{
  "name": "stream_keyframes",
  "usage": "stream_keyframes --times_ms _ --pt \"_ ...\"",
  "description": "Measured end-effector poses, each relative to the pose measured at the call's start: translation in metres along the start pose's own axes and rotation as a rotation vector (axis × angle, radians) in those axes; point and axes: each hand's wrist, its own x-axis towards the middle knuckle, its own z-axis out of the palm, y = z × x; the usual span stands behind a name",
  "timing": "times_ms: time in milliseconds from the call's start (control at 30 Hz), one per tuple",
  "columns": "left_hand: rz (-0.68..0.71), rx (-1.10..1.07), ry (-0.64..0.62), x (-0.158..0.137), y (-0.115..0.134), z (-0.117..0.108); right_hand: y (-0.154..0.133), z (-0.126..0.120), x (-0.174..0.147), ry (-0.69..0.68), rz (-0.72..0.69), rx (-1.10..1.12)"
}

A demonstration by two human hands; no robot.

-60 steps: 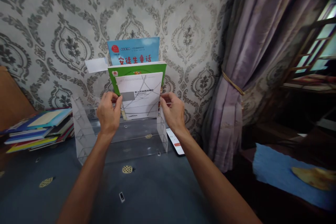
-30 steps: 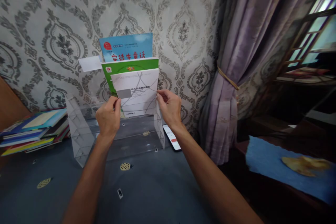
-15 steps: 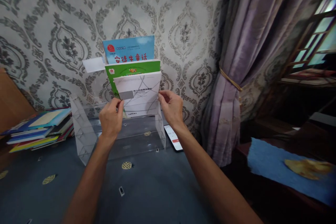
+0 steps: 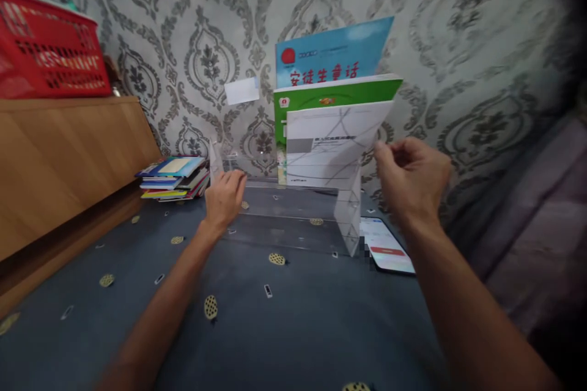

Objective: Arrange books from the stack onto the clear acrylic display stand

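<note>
A white booklet [image 4: 330,156] with grey curving lines stands in the front of a clear acrylic rack [image 4: 351,211]. Behind it rise a green book [image 4: 339,95] and, higher up, a blue book [image 4: 330,61]. At the booklet's right edge, my right hand [image 4: 413,180] has its thumb and forefinger pinched together, the tips on that edge. My left hand [image 4: 224,198] is apart from the booklet, near the rack's left side, with curled fingers and nothing visible in them.
Several books lie in a stack [image 4: 172,180] left of the rack. A phone [image 4: 387,250] with a lit screen lies to its right. Farther left, a red basket [image 4: 50,49] stands on a wooden cabinet [image 4: 68,165]. A patterned blue-grey cloth [image 4: 302,317] covers the table.
My left hand has let go of the booklet's left edge and moved left. My right hand stays at the right edge. The view has turned left, bringing the red basket into sight.
</note>
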Motion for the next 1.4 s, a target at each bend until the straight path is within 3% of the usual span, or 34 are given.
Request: stream_keyframes --times_ms 133,233,300,500,567,733,967,1233,1400 --pt "-0.184 0.142 -0.010 -0.013 -0.070 -0.005 -0.012 -0.001 -0.009 0.000 -0.100 0.037" --pt "-0.369 0.305 -0.134 -0.016 -0.119 -0.001 -0.021 0.001 -0.022 -0.014 -0.174 0.071" --pt "-0.399 0.341 -0.178 -0.016 -0.142 0.003 -0.026 0.003 -0.038 -0.069 -0.256 0.090" --pt "-0.353 0.382 -0.302 -0.015 -0.174 0.015 -0.019 0.002 -0.127 -0.523 -0.762 0.085" --pt "-0.330 0.393 -0.354 -0.013 -0.179 0.019 -0.007 -0.002 -0.160 -0.656 -0.814 0.084" --pt "-0.308 0.438 -0.455 -0.003 -0.187 0.029 0.016 -0.012 -0.206 -0.836 -0.772 0.063" --pt "-0.232 0.490 -0.512 0.001 -0.189 0.022 0.016 -0.010 -0.202 -0.976 -0.483 0.047" --pt "-0.171 0.528 -0.463 -0.046 -0.186 -0.021 0.015 -0.012 -0.203 -0.977 -0.466 0.067" --pt "-0.190 0.580 -0.430 -0.050 -0.187 -0.023 0.017 -0.010 -0.202 -0.989 -0.453 0.073"
